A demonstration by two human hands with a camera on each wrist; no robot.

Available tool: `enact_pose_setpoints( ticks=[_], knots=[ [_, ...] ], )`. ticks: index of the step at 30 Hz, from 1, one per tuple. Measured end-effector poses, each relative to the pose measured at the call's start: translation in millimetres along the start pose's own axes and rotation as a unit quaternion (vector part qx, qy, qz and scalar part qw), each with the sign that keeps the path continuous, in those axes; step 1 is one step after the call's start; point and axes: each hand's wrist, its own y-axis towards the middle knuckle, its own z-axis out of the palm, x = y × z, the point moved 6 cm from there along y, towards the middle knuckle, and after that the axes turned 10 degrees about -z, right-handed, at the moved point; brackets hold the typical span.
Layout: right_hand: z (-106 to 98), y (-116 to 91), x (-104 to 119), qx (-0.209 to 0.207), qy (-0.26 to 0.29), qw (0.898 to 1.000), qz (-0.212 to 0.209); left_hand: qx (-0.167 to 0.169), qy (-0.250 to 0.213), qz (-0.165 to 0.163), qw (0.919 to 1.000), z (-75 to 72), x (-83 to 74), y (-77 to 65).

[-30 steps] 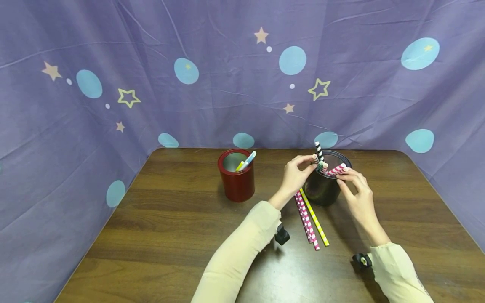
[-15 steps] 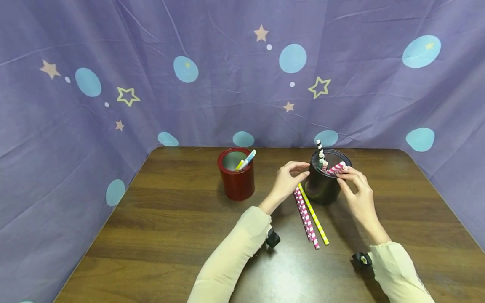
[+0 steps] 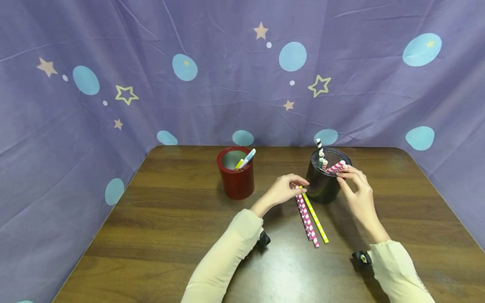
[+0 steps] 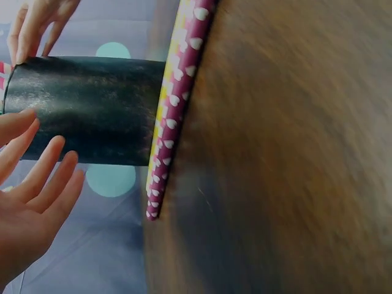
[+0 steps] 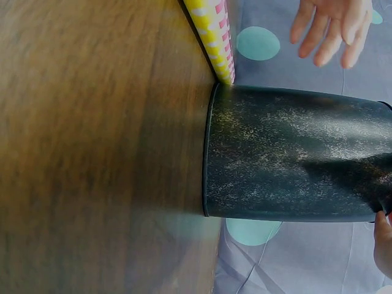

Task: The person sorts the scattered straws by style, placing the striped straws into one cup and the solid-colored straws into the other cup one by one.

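Observation:
My right hand (image 3: 357, 191) grips the rim of a black can (image 3: 323, 185), thumb outside, fingertips by the pink-striped paper straws (image 3: 335, 167) leaning in it. Black-striped straws (image 3: 320, 147) also stand in the can. My left hand (image 3: 285, 189) hovers low beside the can, over the upper ends of straws lying on the table: pink ones (image 3: 307, 219) and a yellow one (image 3: 315, 219). In the left wrist view the fingers of that left hand (image 4: 37, 208) are spread and hold nothing. A pink heart-patterned straw (image 4: 177, 98) lies apart from them.
A red can (image 3: 238, 183) with a yellow pen and a blue pen (image 3: 248, 158) stands to the left on the wooden table (image 3: 170, 219). Behind the table hangs a purple curtain (image 3: 227, 84) with stars and dots.
My left hand has let go of a straw at the black can's rim and come down and left toward the straws on the table. My right hand has stayed at the rim.

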Motion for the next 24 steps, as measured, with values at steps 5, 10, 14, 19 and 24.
enact_pose_setpoints(
  ticks=[5, 10, 14, 19, 24],
  knots=[
    [0, 1, -1, 0.000, -0.001, 1.000, 0.000, 0.050, 0.082, 0.017, 0.9952, 6.3, 3.8, -4.3],
    [0, 1, -1, 0.003, -0.003, 1.000, 0.003, 0.083, 0.167, 0.040, 0.9817, 12.6, 6.1, -8.8],
    [0, 1, -1, 0.004, -0.003, 1.000, 0.006, 0.102, 0.203, 0.044, 0.9728, 16.5, 9.5, -11.7],
    [0, 0, -1, 0.004, -0.002, 1.000, 0.003, 0.123, 0.227, 0.051, 0.9647, 20.7, 12.3, -14.9],
    [0, 0, 0, 0.001, -0.002, 1.000, -0.002, 0.132, 0.251, 0.060, 0.9570, 24.1, 13.1, -16.8]
  ],
)
